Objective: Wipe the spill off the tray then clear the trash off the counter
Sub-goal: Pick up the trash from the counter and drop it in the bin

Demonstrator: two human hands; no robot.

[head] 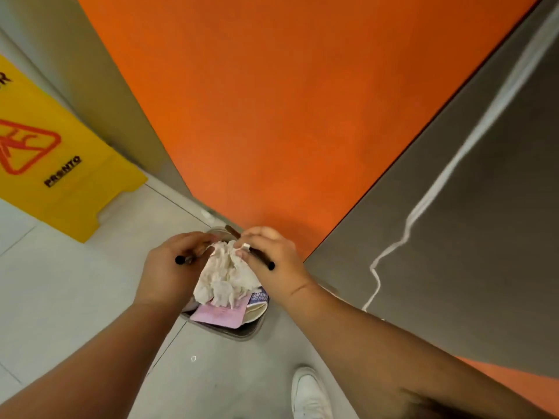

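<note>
Both forearms reach forward and down, and the hands meet over a bin on the floor. Left hand [171, 267] shows its back to the camera, fingers curled under; it grips a thin dark stick [189, 259] whose rounded black end pokes out toward the wrist. Whether its fingertips also touch the paper cannot be told. Right hand [272, 255] is knuckles up, thumb and forefinger pinching the top of a crumpled paper wad [225, 276]. A second dark stick [260, 257] lies slantwise under its fingers, one end past the knuckles, the black tip near the wrist. The wad hangs between the two hands, directly above the bin [242, 332], which is grey with a rounded rectangular rim. Inside the bin are a flat pink sheet [217, 316] and a purple printed wrapper [259, 296], both partly covered by the wad. The wad is white, soft and heavily creased. A yellow plastic wet-floor sign [57, 164] stands on pale grey floor tile at left. A matte orange panel [272, 101] is straight ahead, with a brushed grey metal surface [472, 237] at right carrying a bright wavy streak. A white shoe [308, 391] is near the bottom edge.
</note>
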